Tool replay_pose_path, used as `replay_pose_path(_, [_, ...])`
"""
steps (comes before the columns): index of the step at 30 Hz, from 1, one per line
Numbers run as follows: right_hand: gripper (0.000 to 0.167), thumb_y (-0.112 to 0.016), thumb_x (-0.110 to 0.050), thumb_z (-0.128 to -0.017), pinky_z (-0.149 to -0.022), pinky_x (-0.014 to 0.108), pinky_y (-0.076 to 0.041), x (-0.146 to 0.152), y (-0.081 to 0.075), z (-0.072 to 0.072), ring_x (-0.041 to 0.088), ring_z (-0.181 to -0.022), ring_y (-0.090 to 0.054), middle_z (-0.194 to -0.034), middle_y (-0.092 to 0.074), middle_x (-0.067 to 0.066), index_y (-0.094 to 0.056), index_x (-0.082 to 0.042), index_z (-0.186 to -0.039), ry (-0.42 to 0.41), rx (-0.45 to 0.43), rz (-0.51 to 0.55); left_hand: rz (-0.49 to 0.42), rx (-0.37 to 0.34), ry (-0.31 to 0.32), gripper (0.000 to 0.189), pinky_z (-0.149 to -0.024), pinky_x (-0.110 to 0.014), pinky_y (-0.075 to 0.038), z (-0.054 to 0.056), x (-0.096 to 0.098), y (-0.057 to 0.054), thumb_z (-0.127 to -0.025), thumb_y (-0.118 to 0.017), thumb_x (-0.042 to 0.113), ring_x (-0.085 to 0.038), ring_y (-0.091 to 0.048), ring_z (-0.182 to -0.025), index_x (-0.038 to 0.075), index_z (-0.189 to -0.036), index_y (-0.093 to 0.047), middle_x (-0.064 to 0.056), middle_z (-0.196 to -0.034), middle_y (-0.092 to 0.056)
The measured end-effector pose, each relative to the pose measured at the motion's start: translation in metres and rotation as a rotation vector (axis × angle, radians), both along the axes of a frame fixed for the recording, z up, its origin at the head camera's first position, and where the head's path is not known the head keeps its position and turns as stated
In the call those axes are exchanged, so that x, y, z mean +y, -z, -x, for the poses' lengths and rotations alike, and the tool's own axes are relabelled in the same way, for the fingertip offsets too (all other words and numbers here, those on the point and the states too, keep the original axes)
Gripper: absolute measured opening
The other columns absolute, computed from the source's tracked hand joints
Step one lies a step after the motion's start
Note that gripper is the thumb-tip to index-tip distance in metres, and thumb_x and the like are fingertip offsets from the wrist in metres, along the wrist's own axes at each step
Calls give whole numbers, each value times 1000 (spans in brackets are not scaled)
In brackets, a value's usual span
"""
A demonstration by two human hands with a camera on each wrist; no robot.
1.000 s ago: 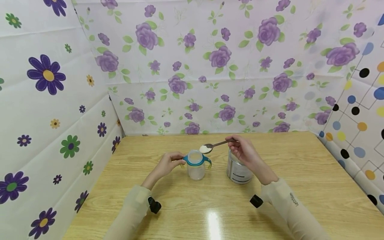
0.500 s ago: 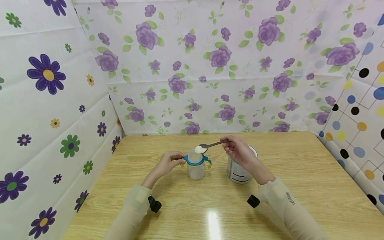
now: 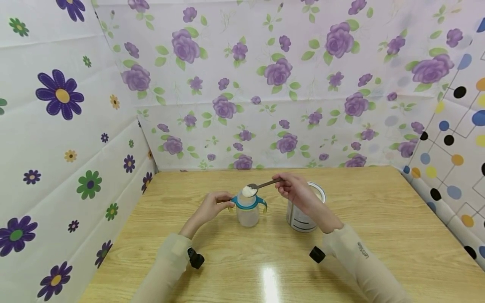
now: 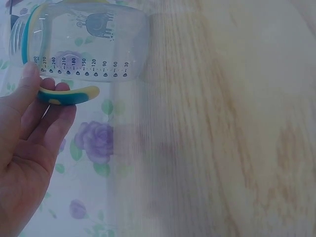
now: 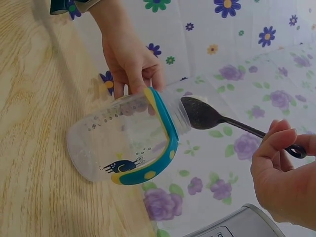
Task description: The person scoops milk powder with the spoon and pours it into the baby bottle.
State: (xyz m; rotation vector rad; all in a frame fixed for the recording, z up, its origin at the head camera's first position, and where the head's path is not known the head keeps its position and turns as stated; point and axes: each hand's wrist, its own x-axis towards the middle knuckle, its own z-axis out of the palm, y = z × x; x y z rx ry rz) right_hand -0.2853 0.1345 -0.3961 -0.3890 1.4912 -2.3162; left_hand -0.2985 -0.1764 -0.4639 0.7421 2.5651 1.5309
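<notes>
A clear baby bottle [image 3: 248,216] with a teal and yellow two-handled collar stands upright on the table, its mouth uncapped. My left hand [image 3: 211,207] pinches the bottle's left handle [image 4: 69,96] between thumb and fingers. In my right hand [image 3: 299,194] is the end of a dark spoon [image 3: 267,184], heaped with white powder [image 3: 249,191]. The spoon's bowl [image 5: 200,112] hangs right over the bottle's mouth. In the left wrist view, measuring marks run along the bottle [image 4: 91,44]. Below my right forearm is an open metal can [image 3: 302,216], partly hidden by it.
The wooden table [image 3: 212,261] carries the bottle and the can. Flower-patterned sheeting [image 3: 257,88] closes off the back and left, and dotted sheeting [image 3: 454,168] the right. A small black camera [image 3: 317,254] sits at each wrist.
My right hand has moved left with the loaded spoon, bringing its bowl from beside the bottle to over the mouth. More of the can's rim shows. My left hand has stayed on the handle.
</notes>
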Motion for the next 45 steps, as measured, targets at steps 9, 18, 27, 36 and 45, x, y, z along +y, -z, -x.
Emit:
replay_pose_path(9, [24,-52,-25,-102,-59,14,-50,-7,1,0,5,-66,-58,-80,-66,-1,-65,-6,-104,3,39,-68,-28,-24,12,19,-88,-53,-54,1,-1,5,-91,-66,21,-16,-70,-91,12,-107,-71,-10,-102,-72])
replay_pose_path(18, [22,-55,-23,-100,-61,16,-52,-14,5,1,6,-67,-60,-81,-67,-1,-63,-4,-106,-15,99,-145,-33,-22,11,18,-88,-51,-55,1,-2,6,-92,-66,20,-15,-70,-91,12,-107,-71,-10,-102,-72])
replay_pose_path(27, [37,-53,-23,-101,-61,18,-51,-20,7,0,9,-70,-58,-83,-64,2,-55,11,-116,-37,189,-243,-28,-14,9,18,-88,-50,-55,2,-1,5,-92,-66,20,-14,-70,-90,12,-107,-71,-10,-101,-72])
replay_pose_path(36, [39,-54,-33,-100,-61,23,-50,-23,11,-4,21,-73,-59,-96,-63,21,-60,2,-118,-76,361,-462,-21,12,3,20,-84,-40,-57,2,-2,4,-92,-66,20,-13,-70,-89,10,-107,-71,-9,-101,-72])
replay_pose_path(45, [32,-52,-22,-101,-60,25,-51,-31,11,-8,17,-68,-56,-90,-66,13,-63,3,-118,-104,497,-532,-43,-21,14,21,-87,-51,-55,2,-2,4,-91,-67,21,-13,-70,-89,9,-108,-71,-11,-102,-71])
